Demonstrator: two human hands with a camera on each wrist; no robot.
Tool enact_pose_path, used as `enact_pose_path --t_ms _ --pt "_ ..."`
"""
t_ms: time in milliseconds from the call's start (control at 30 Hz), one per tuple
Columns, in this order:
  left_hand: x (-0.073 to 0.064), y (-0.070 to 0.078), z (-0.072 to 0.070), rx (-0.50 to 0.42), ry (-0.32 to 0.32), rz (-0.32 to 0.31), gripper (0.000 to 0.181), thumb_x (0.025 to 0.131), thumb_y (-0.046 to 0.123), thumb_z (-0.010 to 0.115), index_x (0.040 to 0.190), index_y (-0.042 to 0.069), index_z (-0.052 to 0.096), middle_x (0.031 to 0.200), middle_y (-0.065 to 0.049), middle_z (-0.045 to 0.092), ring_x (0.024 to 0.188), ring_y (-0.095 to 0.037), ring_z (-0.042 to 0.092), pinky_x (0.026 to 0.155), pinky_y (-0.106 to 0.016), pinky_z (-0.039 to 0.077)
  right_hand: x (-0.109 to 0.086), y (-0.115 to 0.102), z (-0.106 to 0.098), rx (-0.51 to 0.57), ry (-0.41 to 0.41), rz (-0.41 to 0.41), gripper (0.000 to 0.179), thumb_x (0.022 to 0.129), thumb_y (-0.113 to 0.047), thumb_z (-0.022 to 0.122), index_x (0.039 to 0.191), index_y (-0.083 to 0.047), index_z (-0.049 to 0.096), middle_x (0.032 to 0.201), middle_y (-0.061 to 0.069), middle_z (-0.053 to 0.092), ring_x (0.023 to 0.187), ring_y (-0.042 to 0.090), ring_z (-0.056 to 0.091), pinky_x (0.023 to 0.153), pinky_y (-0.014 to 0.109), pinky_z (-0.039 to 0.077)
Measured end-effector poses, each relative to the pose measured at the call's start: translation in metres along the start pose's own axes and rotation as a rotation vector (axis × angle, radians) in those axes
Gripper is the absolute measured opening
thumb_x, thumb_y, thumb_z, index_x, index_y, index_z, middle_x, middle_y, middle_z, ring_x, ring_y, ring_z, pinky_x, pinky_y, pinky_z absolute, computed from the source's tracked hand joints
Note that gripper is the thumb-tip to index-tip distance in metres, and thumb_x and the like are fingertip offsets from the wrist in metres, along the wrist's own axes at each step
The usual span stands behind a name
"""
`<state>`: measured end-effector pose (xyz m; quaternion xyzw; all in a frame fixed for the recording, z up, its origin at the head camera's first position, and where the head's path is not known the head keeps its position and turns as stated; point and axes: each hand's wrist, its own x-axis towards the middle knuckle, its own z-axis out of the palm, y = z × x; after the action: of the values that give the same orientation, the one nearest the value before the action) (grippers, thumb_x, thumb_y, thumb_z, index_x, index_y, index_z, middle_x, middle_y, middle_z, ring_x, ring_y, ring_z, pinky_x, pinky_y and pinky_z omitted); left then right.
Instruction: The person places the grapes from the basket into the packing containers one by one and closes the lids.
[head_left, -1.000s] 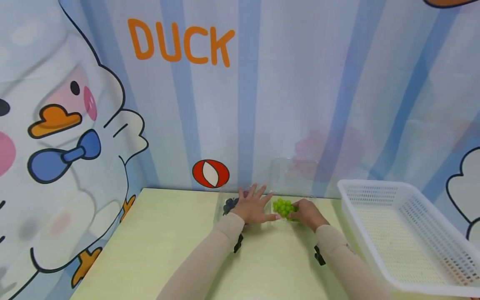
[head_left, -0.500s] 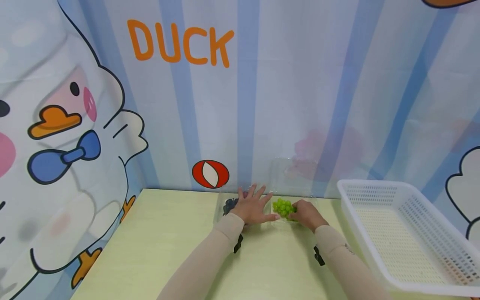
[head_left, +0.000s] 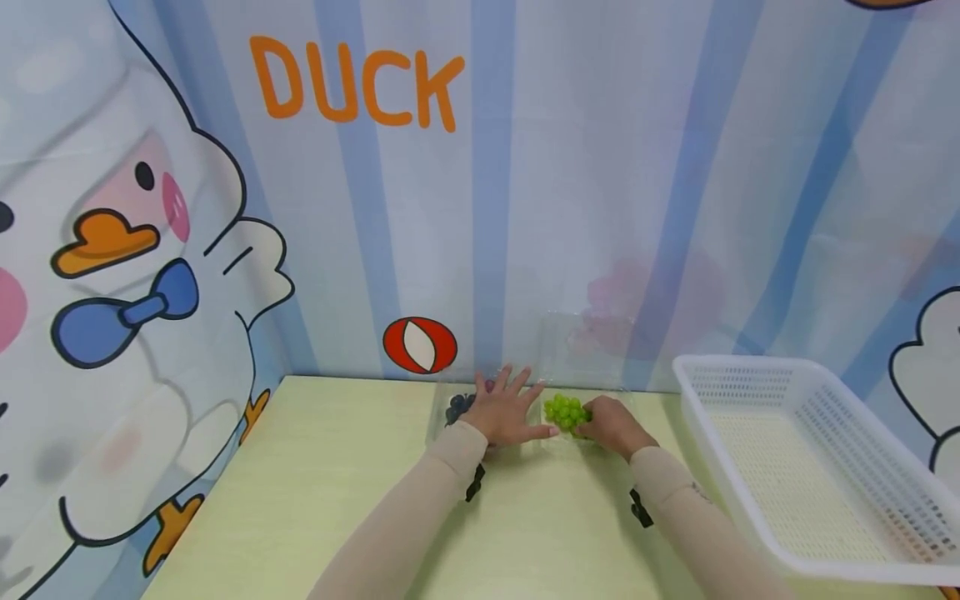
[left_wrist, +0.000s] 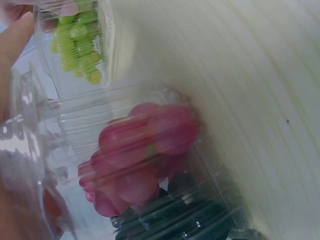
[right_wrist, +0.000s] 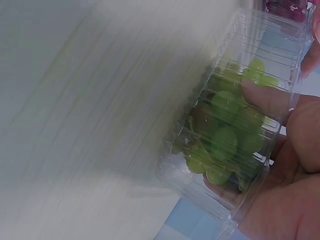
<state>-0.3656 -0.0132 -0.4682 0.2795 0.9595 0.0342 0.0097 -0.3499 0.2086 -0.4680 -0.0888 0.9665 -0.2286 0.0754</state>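
My right hand (head_left: 615,427) reaches into a clear plastic box (right_wrist: 200,192) and grips a bunch of green grapes (right_wrist: 224,142) there, thumb and fingers about it. Behind that box its clear lid (head_left: 577,354) stands raised against the backdrop. My left hand (head_left: 508,414), fingers spread straight, rests over a second clear box (left_wrist: 75,117) on the left. Through that box's wall, in the left wrist view, show a bunch of red grapes (left_wrist: 135,155) and a bunch of dark grapes (left_wrist: 175,220). The left palm hides much of this box in the head view.
To the right on the pale table (head_left: 337,475) stands a white perforated plastic basket (head_left: 795,475). A striped backdrop (head_left: 600,167) with printed ducks hangs directly behind the boxes.
Almost nothing differs. The head view has shifted very slightly; both hands, the boxes and the grapes keep their places.
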Motion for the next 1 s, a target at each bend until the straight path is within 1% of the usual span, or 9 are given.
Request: enact_pose_path --t_ms 133,233,400,533,700,800,867,1000 --pt "0.000 0.000 -0.002 -0.003 0.009 0.001 0.089 0.092 0.080 0.040 0.163 0.030 0.024 0.171 -0.006 0.013 0.157 -0.037 0.008 0.113 -0.078 0.007 0.001 -0.001 -0.001 -0.017 0.002 0.012 0.046 0.094 -0.014 0.073 0.129 0.014 0.062 0.132 0.030 0.062 0.121 0.044 0.060 0.101 0.055 0.050" --pt "0.000 0.000 -0.002 0.002 0.008 -0.001 0.089 0.091 0.081 0.039 0.163 0.031 0.023 0.171 -0.005 0.012 0.157 -0.037 0.007 0.113 -0.078 0.007 0.000 -0.002 -0.001 -0.035 0.013 0.009 0.046 0.093 -0.014 0.074 0.128 0.014 0.062 0.131 0.029 0.062 0.120 0.044 0.061 0.100 0.054 0.050" --pt "-0.001 0.001 -0.002 -0.008 0.000 0.004 0.089 0.092 0.081 0.040 0.164 0.031 0.023 0.171 -0.006 0.012 0.157 -0.037 0.006 0.113 -0.078 0.006 -0.006 -0.003 -0.003 -0.051 0.052 -0.006 0.050 0.092 -0.015 0.075 0.130 0.014 0.060 0.132 0.030 0.062 0.121 0.045 0.060 0.101 0.055 0.049" --pt "0.000 0.001 -0.003 -0.006 0.003 0.004 0.089 0.092 0.080 0.041 0.164 0.030 0.023 0.171 -0.007 0.012 0.157 -0.037 0.006 0.113 -0.079 0.006 -0.014 -0.004 -0.006 -0.033 0.089 -0.020 0.054 0.094 -0.019 0.073 0.133 0.014 0.058 0.134 0.031 0.060 0.122 0.046 0.058 0.101 0.057 0.048" --pt "0.002 0.000 -0.002 0.029 0.011 -0.006 0.090 0.091 0.082 0.039 0.164 0.031 0.023 0.172 -0.005 0.011 0.157 -0.037 0.005 0.113 -0.078 0.008 -0.027 -0.001 -0.009 -0.050 0.177 -0.034 0.048 0.097 -0.023 0.069 0.129 0.012 0.062 0.126 0.030 0.063 0.118 0.048 0.059 0.099 0.059 0.048" --pt "0.003 0.000 -0.002 0.037 0.008 -0.007 0.091 0.091 0.082 0.039 0.164 0.030 0.023 0.172 -0.005 0.010 0.157 -0.037 0.005 0.113 -0.079 0.008 -0.037 0.001 -0.011 -0.069 0.249 -0.046 0.041 0.098 -0.020 0.066 0.126 0.010 0.065 0.122 0.030 0.065 0.115 0.049 0.059 0.098 0.060 0.048" --pt "0.003 0.000 -0.003 0.029 0.001 -0.007 0.091 0.091 0.082 0.040 0.164 0.030 0.024 0.172 -0.005 0.010 0.157 -0.037 0.005 0.113 -0.079 0.008 -0.044 0.002 -0.014 -0.065 0.286 -0.037 0.039 0.099 -0.017 0.064 0.127 0.010 0.065 0.123 0.032 0.063 0.117 0.050 0.057 0.099 0.061 0.047" --pt "0.004 -0.001 -0.004 -0.010 0.004 -0.007 0.090 0.092 0.080 0.042 0.163 0.028 0.025 0.172 -0.005 0.010 0.157 -0.037 0.004 0.113 -0.079 0.006 -0.056 0.007 -0.015 -0.046 0.339 0.015 0.040 0.100 -0.011 0.057 0.133 0.013 0.058 0.129 0.037 0.057 0.120 0.055 0.053 0.101 0.064 0.044"
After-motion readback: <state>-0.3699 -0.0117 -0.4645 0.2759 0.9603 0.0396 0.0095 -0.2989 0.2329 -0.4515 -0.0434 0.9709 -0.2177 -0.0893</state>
